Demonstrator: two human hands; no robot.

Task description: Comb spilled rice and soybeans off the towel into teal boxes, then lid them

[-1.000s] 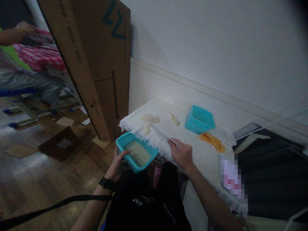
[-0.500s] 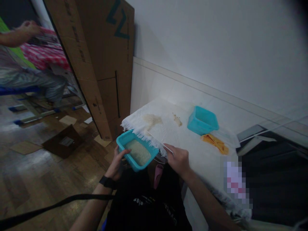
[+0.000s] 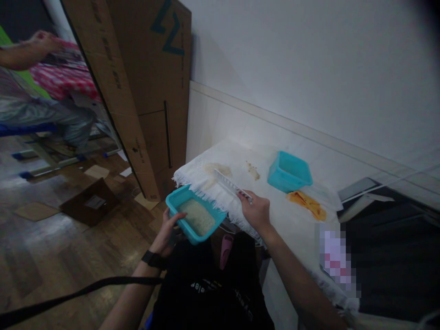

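While pale grains (image 3: 217, 170) lay near the fringed edge of a white cloth (image 3: 275, 206), the left hand (image 3: 167, 230) gripped a turquoise tub (image 3: 182, 195) beneath that edge, apparently to leave no gap; the right hand (image 3: 256, 211) pinched a white strip (image 3: 231, 184), seemingly angled to reach the grains.

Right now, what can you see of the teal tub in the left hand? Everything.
The teal tub is open-topped, roughly rectangular with rounded corners and a rim, and looks like plastic. A layer of pale grains lies across its bottom; the depth can't be told. It is held at the table edge, with the fringe of the white cloth overlapping its far rim in view. The left hand grips its near left side, thumb over the rim. Its underside is hidden.
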